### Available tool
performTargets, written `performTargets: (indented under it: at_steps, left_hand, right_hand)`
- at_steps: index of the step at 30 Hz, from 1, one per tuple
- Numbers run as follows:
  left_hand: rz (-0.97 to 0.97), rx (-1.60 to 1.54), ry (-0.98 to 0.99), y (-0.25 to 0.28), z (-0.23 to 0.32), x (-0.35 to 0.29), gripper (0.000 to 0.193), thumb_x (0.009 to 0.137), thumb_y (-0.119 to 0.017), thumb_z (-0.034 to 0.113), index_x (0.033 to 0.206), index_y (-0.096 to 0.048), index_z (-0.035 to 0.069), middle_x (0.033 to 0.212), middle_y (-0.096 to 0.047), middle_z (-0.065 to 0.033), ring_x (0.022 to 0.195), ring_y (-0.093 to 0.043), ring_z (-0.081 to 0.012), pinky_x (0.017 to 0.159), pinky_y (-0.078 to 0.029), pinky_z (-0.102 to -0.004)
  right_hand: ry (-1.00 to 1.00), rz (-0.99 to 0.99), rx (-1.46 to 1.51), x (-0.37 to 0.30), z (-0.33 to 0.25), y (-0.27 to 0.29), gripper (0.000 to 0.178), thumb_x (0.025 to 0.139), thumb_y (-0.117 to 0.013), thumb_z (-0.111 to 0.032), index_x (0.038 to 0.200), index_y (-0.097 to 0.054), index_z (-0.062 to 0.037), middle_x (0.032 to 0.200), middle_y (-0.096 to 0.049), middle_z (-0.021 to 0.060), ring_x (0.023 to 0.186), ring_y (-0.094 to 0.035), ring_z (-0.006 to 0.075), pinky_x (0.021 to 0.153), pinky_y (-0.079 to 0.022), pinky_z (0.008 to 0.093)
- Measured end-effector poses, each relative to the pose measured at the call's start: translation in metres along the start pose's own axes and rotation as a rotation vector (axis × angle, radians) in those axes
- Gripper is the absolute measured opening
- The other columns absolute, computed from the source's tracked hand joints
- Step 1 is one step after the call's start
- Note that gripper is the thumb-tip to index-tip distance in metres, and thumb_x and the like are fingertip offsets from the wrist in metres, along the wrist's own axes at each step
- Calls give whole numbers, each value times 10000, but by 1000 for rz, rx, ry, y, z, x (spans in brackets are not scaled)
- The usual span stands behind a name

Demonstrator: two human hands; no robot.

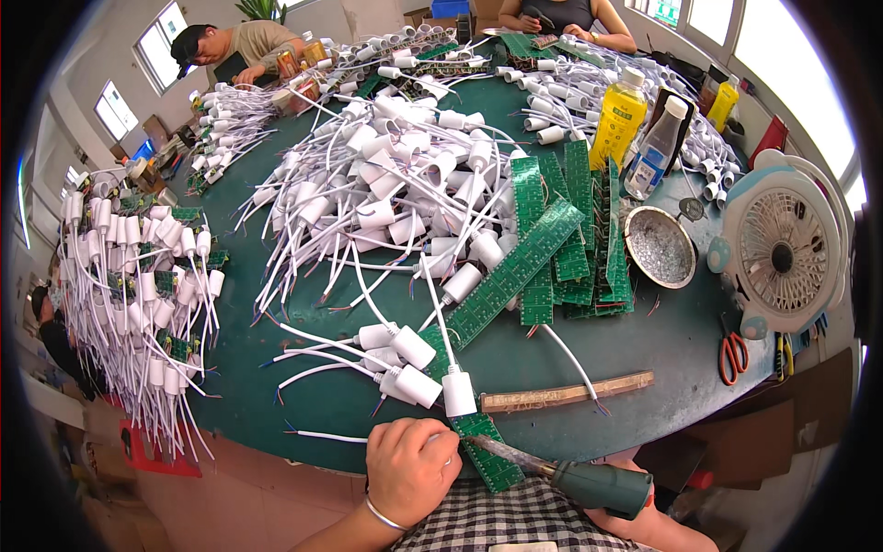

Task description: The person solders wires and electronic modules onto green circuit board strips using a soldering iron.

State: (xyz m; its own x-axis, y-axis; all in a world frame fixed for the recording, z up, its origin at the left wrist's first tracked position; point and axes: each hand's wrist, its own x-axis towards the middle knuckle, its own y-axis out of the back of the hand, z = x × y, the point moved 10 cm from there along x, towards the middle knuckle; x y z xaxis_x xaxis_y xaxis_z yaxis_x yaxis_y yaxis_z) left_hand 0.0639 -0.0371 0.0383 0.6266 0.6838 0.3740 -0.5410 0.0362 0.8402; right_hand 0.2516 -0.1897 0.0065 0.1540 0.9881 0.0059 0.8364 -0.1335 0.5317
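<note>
My left hand (pixel 405 469) is closed at the table's near edge around a white cylindrical socket, mostly hidden by the fingers; a white cable (pixel 326 437) runs out to its left. Under it lies a long green circuit-board strip (pixel 497 467), angled up toward the board pile. In my right hand (pixel 639 526) is a soldering iron (pixel 602 488) with a dark green body, its metal tip on or just over the strip beside my left fingers. Along the strip sit several white sockets (pixel 458 394) with cables.
A big heap of white cabled sockets (pixel 377 175) covers the middle. Right of it are stacked green boards (pixel 575 212), bottles (pixel 618 115), a metal bowl (pixel 629 230), a fan (pixel 782 244) and scissors (pixel 733 357). A wooden bar (pixel 566 392) lies nearby. Two people work across the table.
</note>
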Motion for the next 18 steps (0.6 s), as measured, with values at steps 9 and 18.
performTargets:
  at_steps: [9, 18]
  left_hand:
    - [-19, 34, 17, -1, -2, -1, 148, 679, -712, 110, 800, -635, 147, 865, -603, 44, 810, -586, -185, 737, -407, -364]
    - [-22, 39, 9, -2, -1, 0, 150, 682, -710, 110, 808, -635, 145, 855, -597, 41, 807, -584, -188, 731, -409, -364]
  right_hand:
    - [146, -16, -107, -10, -2, -6, 285, 783, -656, -36, 1064, -634, 1, 905, -679, 102, 779, -652, 217, 734, -500, 351]
    - [-32, 2, 393, -17, 30, -11, 358, 903, -556, -38, 1208, -385, 41, 834, -639, 126, 703, -658, 179, 655, -537, 324]
